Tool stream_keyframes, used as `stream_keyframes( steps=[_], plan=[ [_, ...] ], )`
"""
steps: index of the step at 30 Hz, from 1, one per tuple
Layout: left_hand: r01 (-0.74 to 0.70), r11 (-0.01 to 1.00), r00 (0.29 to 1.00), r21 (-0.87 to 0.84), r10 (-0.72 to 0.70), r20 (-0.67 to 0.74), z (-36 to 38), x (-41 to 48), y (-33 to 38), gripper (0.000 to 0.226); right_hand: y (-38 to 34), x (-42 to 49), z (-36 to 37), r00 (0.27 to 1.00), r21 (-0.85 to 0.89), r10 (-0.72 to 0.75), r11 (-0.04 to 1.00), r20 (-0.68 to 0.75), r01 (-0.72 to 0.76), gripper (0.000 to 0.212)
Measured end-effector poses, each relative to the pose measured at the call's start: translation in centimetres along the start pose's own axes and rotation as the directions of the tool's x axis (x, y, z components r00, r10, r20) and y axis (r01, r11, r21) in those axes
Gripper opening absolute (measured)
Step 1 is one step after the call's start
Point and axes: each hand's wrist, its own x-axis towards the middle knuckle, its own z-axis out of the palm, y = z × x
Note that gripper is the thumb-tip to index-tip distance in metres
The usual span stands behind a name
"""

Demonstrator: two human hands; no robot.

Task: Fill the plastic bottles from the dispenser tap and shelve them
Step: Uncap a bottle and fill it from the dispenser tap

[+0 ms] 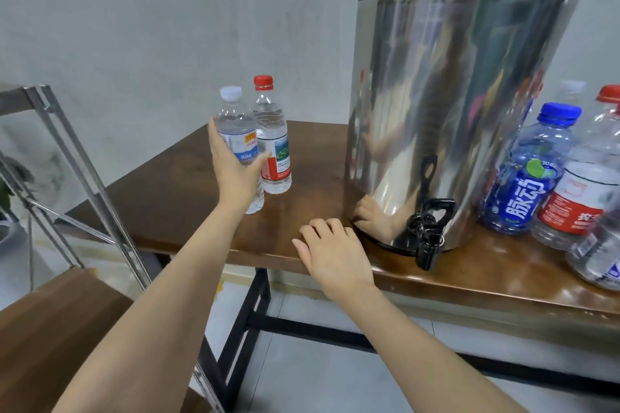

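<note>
We see a round, clear plastic bottle (pixel 236 124) w/ white cap on a smooth wood table (pixel 167 184). Our L hand (pixel 235 174) spreads open at it; R hand (pixel 332 255) rests loose, empty.

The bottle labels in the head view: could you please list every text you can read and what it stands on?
"脉动": label of the blue-capped bottle.
White-capped bottle: blue label characters, too blurred to read.
Red-capped bottle beside it: print too small.
Red-labelled bottle at far right: characters cut off, unreadable.
Dispenser: no text.
</note>
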Motion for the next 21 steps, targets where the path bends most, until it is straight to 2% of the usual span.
stream_keyframes(
  steps=[3, 6, 12, 17, 21],
  plan=[
    [0.1, 0.985, 0.992, 0.139, -0.109, 0.056, -0.2, -3.2, -2.5, 0.116, -0.1, -0.2, 0.1, 1.0, -0.009, -0.001, 1.0, -0.022, 0.0, 0.051],
    [0.146, 0.97, 0.985, 0.194, -0.162, 0.065, -0.3, -3.9, -3.7, 0.11, -0.1, -0.2, 0.3, 0.999, -0.005, 0.007, 1.0, -0.05, -0.007, 0.05],
    [0.237, 0.931, 0.97, 0.279, -0.245, -0.006, 0.7, -0.3, -4.7, 0.1, -0.2, -0.3, 0.5, 0.995, -0.012, 0.0, 1.0, -0.103, -0.002, 0.047],
    [0.191, 0.937, 0.97, 0.293, -0.225, 0.088, 0.3, 1.6, -6.4, 0.107, -0.2, -0.2, 1.0, 0.987, -0.042, -0.007, 0.999, -0.16, 0.0, 0.041],
    [0.174, 0.941, 0.973, 0.291, -0.209, 0.094, 0.0, 0.8, -6.2, 0.117, -0.1, -0.3, 1.0, 0.985, -0.03, -0.008, 1.0, -0.171, 0.002, 0.041]
  ],
)
